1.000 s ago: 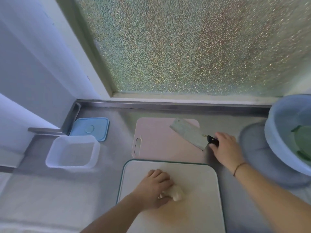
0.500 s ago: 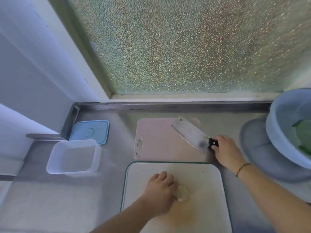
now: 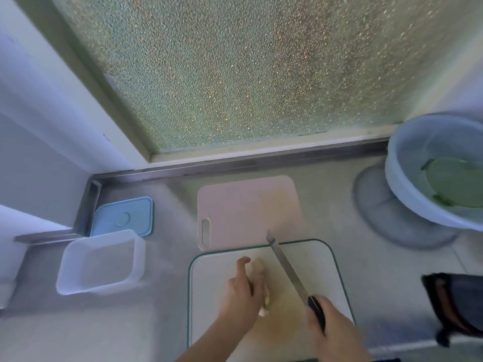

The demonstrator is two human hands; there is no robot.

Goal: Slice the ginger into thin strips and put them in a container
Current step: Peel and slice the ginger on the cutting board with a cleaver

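A pale piece of ginger (image 3: 261,267) lies on the white cutting board (image 3: 321,270) with a green rim, mostly covered by my left hand (image 3: 243,291), which holds it down with curled fingers. My right hand (image 3: 332,330) grips the black handle of a cleaver (image 3: 286,267). Its blade stands edge-down over the board, just right of the ginger. The clear plastic container (image 3: 100,262) stands open on the counter to the left.
A blue lid (image 3: 122,216) lies behind the container. A pink cutting board (image 3: 243,207) sits behind the white one. At the right, a pale blue basin (image 3: 407,189) with something green in it rests on a round lid. A dark object (image 3: 454,307) is at the right edge.
My right hand has brought the cleaver from above the pink board down and toward me, over the white board beside the ginger. My left hand has stayed on the ginger.
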